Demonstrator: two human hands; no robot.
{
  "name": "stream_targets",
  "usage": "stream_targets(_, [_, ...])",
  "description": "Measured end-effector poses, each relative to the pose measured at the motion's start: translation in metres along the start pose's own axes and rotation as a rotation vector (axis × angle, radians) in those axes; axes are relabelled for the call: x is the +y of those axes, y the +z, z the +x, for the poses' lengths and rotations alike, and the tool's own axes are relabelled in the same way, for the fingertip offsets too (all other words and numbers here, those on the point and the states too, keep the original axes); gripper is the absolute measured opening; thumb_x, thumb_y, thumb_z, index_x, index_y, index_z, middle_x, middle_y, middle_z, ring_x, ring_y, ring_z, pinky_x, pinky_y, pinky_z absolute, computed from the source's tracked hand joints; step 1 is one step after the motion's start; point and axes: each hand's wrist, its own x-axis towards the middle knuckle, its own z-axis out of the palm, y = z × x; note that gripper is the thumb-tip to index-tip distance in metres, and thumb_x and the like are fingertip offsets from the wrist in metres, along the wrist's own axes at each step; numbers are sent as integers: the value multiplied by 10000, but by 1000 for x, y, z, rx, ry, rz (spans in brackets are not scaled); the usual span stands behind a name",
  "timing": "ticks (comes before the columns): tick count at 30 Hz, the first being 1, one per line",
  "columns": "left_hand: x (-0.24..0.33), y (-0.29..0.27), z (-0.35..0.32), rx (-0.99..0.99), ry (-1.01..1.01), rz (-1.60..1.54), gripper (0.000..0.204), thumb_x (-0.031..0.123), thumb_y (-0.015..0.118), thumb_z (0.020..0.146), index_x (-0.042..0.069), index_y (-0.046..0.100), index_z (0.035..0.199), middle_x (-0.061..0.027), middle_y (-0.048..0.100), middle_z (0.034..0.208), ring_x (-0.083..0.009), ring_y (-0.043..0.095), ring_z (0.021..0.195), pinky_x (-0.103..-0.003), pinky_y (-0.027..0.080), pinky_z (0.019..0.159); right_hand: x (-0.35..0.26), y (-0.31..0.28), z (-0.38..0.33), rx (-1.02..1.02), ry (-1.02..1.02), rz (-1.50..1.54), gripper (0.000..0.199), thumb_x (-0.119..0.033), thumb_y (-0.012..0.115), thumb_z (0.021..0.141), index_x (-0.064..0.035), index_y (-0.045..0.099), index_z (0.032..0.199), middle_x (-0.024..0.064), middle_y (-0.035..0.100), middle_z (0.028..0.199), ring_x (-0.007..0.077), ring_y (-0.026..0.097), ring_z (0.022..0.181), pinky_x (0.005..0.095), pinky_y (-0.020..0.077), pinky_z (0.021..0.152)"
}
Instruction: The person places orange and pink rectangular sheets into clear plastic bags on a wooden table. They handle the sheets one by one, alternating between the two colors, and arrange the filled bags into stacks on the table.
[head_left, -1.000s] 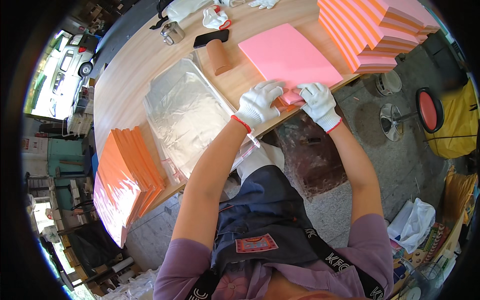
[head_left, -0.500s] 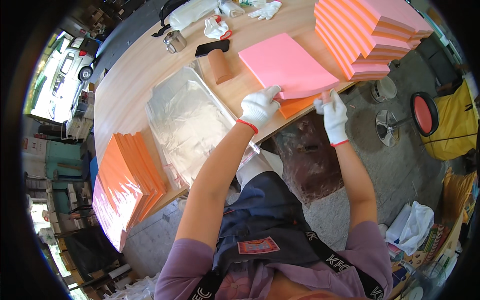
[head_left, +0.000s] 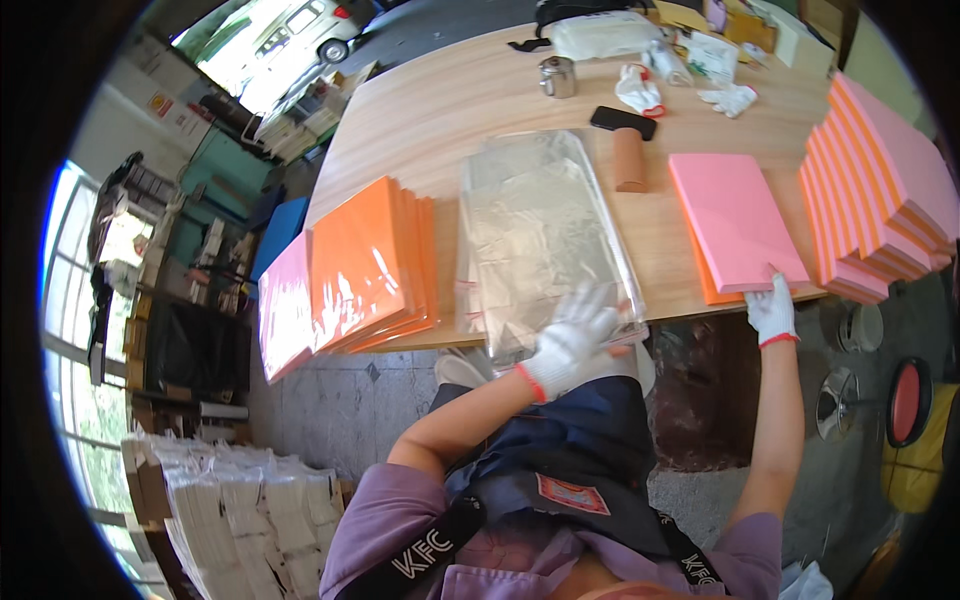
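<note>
A block of pink sheets [head_left: 738,222] lies on the table with orange sheets [head_left: 704,268] showing beneath its left side. My right hand [head_left: 772,308], in a white knitted glove with red cuff, grips its near edge; a fingertip shows on top, and the other fingers are partly hidden. My left hand [head_left: 576,342], gloved alike, is over the near end of a pile of clear plastic bags [head_left: 540,220]. Its fingers are spread, slightly blurred and hold nothing. Whether they touch the bags I cannot tell.
Plastic-wrapped orange and pink packs [head_left: 362,262] lie at the left. A tall pink-and-orange stack [head_left: 870,200] stands at the right. Behind are a brown block [head_left: 629,160], phone [head_left: 622,123], metal cup [head_left: 557,77] and spare gloves [head_left: 638,90]. A stool [head_left: 908,402] stands beyond the table's right end.
My left hand has left the pink sheets and moved left to the plastic bags, its fingers now spread. My right hand has come to the pink block's near edge. The view has swung left.
</note>
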Motion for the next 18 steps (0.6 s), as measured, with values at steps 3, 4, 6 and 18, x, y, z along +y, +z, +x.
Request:
stream_targets(3, [-57,-15,-52,15,-185,249,584,435,678,864,116,561,1338,-234,425,1481,-454,364,1383,-594,317,1101,-4,-5,6,-129,-57,-112,404,-259,629,959,-79,539,1310,99,548,1339,267,522,1269,457,459,1097])
stream_targets(4, [-75,-12,-56,67,-166,290,574,437,674,857,118,570,1323,-227,440,1453,-440,386,1351,-586,332,1079,-3,3,6,-132,-104,-128,400,-256,626,960,-74,539,1305,97,555,1331,264,529,1262,454,474,1082])
stream_targets(6, [-110,-5,-48,158,-111,357,557,440,667,843,124,586,1294,-214,469,1399,-412,431,1287,-570,363,1036,-7,23,4,-114,-210,-160,391,-250,620,960,-66,540,1296,93,570,1314,256,543,1248,447,503,1051])
stream_targets(18, [-113,-53,-20,-194,-506,309,330,218,633,846,181,615,1173,-86,615,1215,-322,600,1142,-470,528,878,-37,36,-201,-372,-191,-315,423,-246,582,959,-33,532,1321,115,584,1323,238,588,1185,419,519,974])
